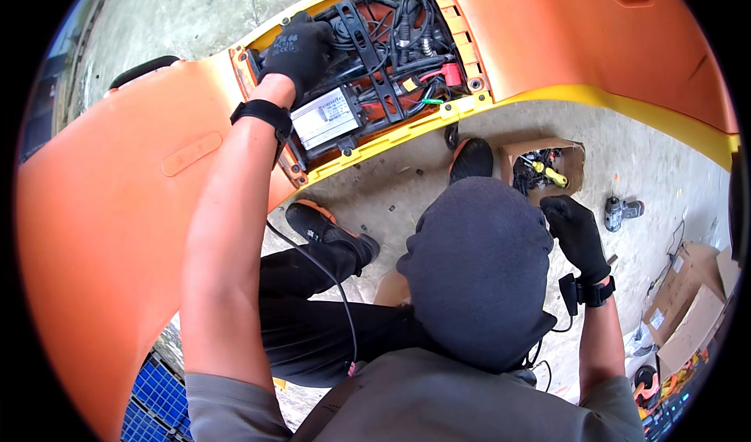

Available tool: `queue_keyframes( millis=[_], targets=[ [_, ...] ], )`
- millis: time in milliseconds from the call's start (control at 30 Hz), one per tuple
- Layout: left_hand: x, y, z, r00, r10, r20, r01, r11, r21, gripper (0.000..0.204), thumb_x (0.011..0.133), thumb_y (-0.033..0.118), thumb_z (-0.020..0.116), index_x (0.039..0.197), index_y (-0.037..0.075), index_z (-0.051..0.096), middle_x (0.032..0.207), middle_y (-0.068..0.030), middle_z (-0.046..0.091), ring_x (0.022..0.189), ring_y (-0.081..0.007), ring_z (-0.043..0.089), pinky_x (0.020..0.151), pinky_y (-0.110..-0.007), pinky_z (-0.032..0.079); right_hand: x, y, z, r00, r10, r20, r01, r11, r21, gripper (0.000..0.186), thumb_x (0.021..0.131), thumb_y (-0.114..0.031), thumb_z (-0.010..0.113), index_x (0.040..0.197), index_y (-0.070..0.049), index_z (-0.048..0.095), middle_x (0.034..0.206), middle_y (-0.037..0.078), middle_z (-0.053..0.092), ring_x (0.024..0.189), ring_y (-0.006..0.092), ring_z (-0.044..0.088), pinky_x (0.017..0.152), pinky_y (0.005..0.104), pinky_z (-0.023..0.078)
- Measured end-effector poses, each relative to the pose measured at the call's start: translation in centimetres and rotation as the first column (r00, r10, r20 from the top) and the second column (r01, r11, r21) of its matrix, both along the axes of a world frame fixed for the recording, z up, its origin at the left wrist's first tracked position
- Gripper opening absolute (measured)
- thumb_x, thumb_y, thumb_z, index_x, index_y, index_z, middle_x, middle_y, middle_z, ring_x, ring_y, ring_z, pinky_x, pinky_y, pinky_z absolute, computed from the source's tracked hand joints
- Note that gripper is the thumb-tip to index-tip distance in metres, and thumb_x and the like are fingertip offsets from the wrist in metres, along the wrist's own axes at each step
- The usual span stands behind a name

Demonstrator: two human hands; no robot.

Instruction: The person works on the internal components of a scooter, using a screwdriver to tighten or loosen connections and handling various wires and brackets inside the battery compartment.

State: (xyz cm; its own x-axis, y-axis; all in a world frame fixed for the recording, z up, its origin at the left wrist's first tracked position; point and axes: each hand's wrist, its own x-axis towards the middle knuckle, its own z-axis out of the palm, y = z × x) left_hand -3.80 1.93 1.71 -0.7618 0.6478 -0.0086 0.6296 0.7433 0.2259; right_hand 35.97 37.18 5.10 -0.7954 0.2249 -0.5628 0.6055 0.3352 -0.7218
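My left hand (299, 55), in a black glove, reaches into an open compartment of an orange body with a yellow rim (375, 133). Its fingers curl down at the compartment's left end, and whatever they grip is hidden. Just below that hand lies a silver box with a white label (325, 119). Black cables (403, 31), a black slotted bracket (368, 55) and a red connector (451, 74) fill the space to its right. My right hand (577, 237), also gloved in black, is raised beside a dark cap with its fingers folded; their tips are not clearly visible.
On the concrete floor stands an open cardboard box (580, 168) holding small dark parts and a yellow-handled tool (554, 177). A power drill (620, 213) lies to its right. Flattened cardboard (688, 328) is at far right, blue crates (156, 395) at lower left. The dark cap (477, 278) hides the middle.
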Motion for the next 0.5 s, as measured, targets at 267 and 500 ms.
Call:
queue_keyframes(
  millis=[267,500],
  targets=[
    [-0.2,-1.0,0.0,0.999,-0.014,0.037,0.010,0.992,0.124,0.016,0.080,0.004,0.073,0.095,0.006,0.071,0.096,-0.0177,0.063,0.093,-0.0380,0.061,0.082,-0.044,0.052,-0.2,0.2,-0.7,1.000,0.008,0.001,-0.008,1.000,0.029,0.023,0.100,-0.017,0.062,0.113,0.001,0.068,0.081,0.005,0.067,0.063,0.0101,0.060,0.059,0.0278,0.048],
    [3.1,-3.5,1.8,0.976,0.163,-0.144,-0.161,0.987,0.022,0.058,0.076,0.017,0.084,0.129,0.010,0.059,0.118,-0.0167,0.062,0.115,-0.0385,0.059,0.097,-0.045,0.050,2.0,1.4,-2.5,0.996,-0.080,0.034,0.080,0.997,0.010,0.026,0.103,-0.020,0.058,0.119,-0.002,0.067,0.082,0.004,0.067,0.064,0.0089,0.059,0.058,0.0257,0.046]
  ],
)
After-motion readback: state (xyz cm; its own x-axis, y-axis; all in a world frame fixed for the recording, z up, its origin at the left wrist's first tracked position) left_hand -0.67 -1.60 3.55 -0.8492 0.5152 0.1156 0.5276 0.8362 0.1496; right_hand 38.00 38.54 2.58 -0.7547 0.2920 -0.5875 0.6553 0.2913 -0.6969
